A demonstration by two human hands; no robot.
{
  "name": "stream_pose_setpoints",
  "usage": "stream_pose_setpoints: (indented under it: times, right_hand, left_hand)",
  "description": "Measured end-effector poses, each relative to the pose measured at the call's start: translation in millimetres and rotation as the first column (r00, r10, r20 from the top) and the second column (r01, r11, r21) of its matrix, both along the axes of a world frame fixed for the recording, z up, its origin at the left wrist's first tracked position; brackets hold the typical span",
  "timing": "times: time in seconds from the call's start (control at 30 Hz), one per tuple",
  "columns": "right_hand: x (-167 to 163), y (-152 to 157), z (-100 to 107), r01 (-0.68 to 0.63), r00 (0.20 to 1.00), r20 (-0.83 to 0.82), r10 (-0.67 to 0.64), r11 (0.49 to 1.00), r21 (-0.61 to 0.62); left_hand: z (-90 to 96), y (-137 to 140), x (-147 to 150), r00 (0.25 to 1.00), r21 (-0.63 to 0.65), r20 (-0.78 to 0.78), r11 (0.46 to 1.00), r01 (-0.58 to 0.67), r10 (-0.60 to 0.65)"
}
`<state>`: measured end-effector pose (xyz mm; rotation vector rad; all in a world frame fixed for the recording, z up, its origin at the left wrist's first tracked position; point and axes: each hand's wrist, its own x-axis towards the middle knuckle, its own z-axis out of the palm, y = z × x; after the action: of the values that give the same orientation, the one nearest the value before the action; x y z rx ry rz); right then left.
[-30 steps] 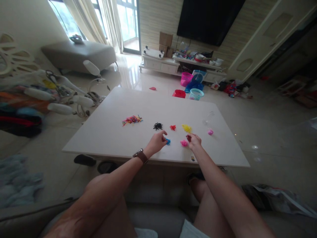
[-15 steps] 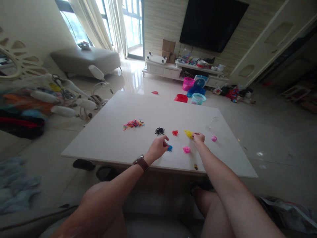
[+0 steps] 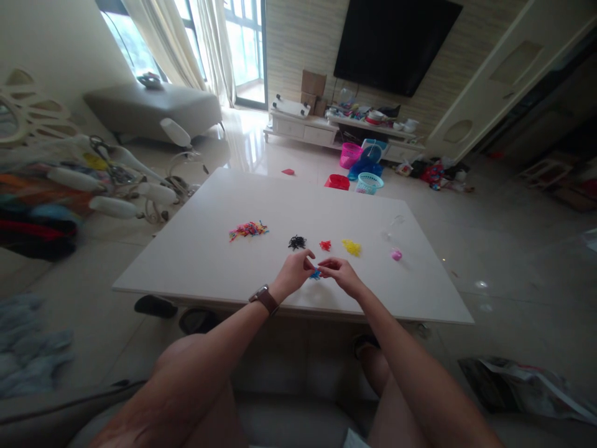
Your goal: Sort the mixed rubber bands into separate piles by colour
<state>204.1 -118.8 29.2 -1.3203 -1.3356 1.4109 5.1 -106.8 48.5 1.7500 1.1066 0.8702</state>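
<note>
My left hand [image 3: 295, 272], with a brown-strapped watch on the wrist, is at a small pile of blue strips [image 3: 316, 274]. Its thumb and fingers curl close together by the blue pieces. From the other side, my right hand [image 3: 344, 274] meets it there, fingertips pinched; whatever lies between the fingers is too small to make out. Behind the hands lie a black pile [image 3: 297, 242], a red pile [image 3: 325, 246] and a yellow pile [image 3: 351, 247]. A larger mixed-colour pile [image 3: 249, 231] is farther left. The pink pile is hidden by my right hand.
The white table [image 3: 186, 261] spans the space before my knees. On its right side are a pink-purple lump [image 3: 396, 254] and a clear thin object [image 3: 396, 225]. A lamp with several white shades [image 3: 114, 207] stands close to the left edge. Baskets [image 3: 370, 182] sit beyond the far edge.
My right hand has left the yellow pile and come left and nearer, beside my left hand. The left hand stays at the blue pile. The view has shifted slightly.
</note>
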Motion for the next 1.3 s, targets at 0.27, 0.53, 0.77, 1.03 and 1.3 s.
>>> stream_pose_setpoints:
  times: [0.27,0.53,0.77,1.03,1.3]
  right_hand:
    - [-18,12,-8,0.002,1.0,-0.029,0.0,0.997,0.074]
    - [-21,29,-15,0.041,0.998,0.028,-0.047,0.983,0.18]
    - [12,58,-40,0.339,0.828,0.348,-0.44,0.887,0.314]
    - [24,66,-62,0.167,0.761,0.57,-0.309,0.943,0.287]
    - [31,65,-69,0.017,0.624,0.738,-0.256,0.949,0.315]
  left_hand:
    - [-5.6,10,-3,1.0,-0.023,0.007,1.0,-0.02,0.02]
    - [-3.8,16,-7,0.995,-0.012,-0.018,0.995,-0.1,0.1]
    - [-2.0,14,-9,0.984,0.022,-0.122,0.991,-0.131,0.133]
    - [-3.1,14,-10,0.985,0.041,-0.139,0.994,-0.099,0.104]
    - [-4.5,14,-11,0.985,0.045,-0.13,0.994,-0.104,0.109]
